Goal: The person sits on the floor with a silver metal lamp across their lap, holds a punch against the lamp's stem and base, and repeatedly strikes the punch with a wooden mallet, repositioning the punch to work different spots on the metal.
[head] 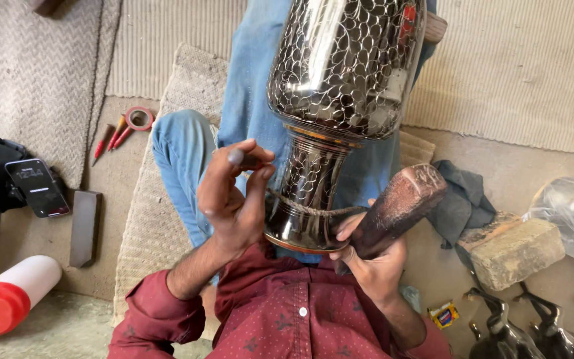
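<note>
A tall shiny metal vase (340, 73) with engraved scale-like patterns lies across my lap, its neck and mouth (303, 206) toward my chest. A rope loops round the neck. My left hand (230, 196) pinches a short metal chisel (242, 158) with its tip against the vase's neck. My right hand (373, 262) grips a thick, worn wooden mallet (398, 206), raised just right of the neck. My legs are in blue jeans (187, 153), and I wear a dark red shirt.
A phone (36, 187) leans on a dark stand at left, near a dark bar (85, 226). Red-handled tools and a tape roll (139, 118) lie behind. A red-capped white bottle (8, 299) lies front left. Grey cloth (463, 196), a block (516, 249) and dark metal pieces sit right.
</note>
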{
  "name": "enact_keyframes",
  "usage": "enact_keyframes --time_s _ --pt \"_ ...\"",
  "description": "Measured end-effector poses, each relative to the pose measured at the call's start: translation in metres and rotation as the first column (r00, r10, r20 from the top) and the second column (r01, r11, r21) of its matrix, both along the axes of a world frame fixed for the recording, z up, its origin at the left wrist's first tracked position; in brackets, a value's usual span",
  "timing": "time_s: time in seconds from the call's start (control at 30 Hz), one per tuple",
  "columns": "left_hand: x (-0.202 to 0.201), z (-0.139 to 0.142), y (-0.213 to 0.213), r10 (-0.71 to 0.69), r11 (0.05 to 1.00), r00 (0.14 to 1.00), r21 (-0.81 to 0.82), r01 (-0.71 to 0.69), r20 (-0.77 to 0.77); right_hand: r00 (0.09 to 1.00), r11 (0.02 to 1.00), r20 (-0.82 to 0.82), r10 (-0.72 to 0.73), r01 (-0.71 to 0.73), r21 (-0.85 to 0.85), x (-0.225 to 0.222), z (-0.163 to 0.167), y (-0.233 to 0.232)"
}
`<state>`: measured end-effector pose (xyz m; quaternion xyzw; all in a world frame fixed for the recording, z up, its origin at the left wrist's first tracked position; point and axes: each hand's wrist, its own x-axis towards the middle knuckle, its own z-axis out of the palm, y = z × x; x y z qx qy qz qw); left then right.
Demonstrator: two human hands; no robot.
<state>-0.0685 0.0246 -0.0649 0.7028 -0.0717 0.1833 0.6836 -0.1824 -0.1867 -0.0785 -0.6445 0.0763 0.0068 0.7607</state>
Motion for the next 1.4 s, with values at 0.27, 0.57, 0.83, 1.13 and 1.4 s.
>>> enact_keyframes --time_s 0.27,0.57,0.83,1.13,1.4 --pt "0.020 0.043 0.029 -0.324 0.698 0.945 0.661 0.274 -0.050 0.993 0.993 -0.100 0.061 -0.070 -0.096 0.020 0.009 -0.008" --pt "0.029 0.061 0.047 -0.569 0.483 0.773 0.646 0.591 -0.282 0.985 0.996 -0.159 0.064 -0.072 -0.045 0.018 0.007 -0.005" --pt "0.052 0.063 0.058 -0.579 0.607 0.800 0.573 0.551 -0.156 0.988 0.977 0.104 -0.110 0.127 -0.170 0.000 -0.009 -0.030" --pt "0.092 0.099 -0.006 -0.721 0.580 0.692 0.580 0.572 0.039 0.911 0.873 0.239 -0.337 0.397 -0.283 -0.030 -0.071 -0.044" --pt "0.107 0.104 -0.043 -0.798 0.175 0.601 0.939 0.296 -0.041 0.885 0.859 0.086 -0.458 0.465 -0.213 -0.038 -0.053 -0.034"
